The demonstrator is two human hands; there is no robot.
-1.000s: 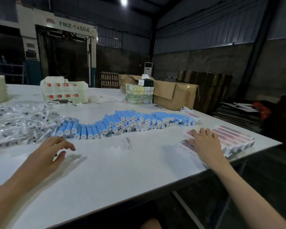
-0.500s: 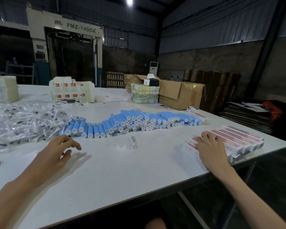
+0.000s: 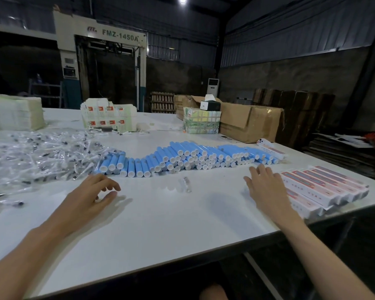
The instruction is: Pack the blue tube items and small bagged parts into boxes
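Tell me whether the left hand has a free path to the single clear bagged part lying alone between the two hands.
Probably yes. The left hand is empty, and only bare table separates it from the bagged part; the blue tubes lie beyond it.

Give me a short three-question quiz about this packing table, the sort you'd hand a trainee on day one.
1. True or false: the left hand is holding a blue tube.
2. Which lies nearest the right hand?
A. the long white boxes
B. the pile of clear bagged parts
C. the brown cardboard carton
3. Fill in: the blue tubes lie in a long row across the white ____.

Key
1. False; both hands are empty.
2. A; the boxes lie just beside that hand.
3. table.
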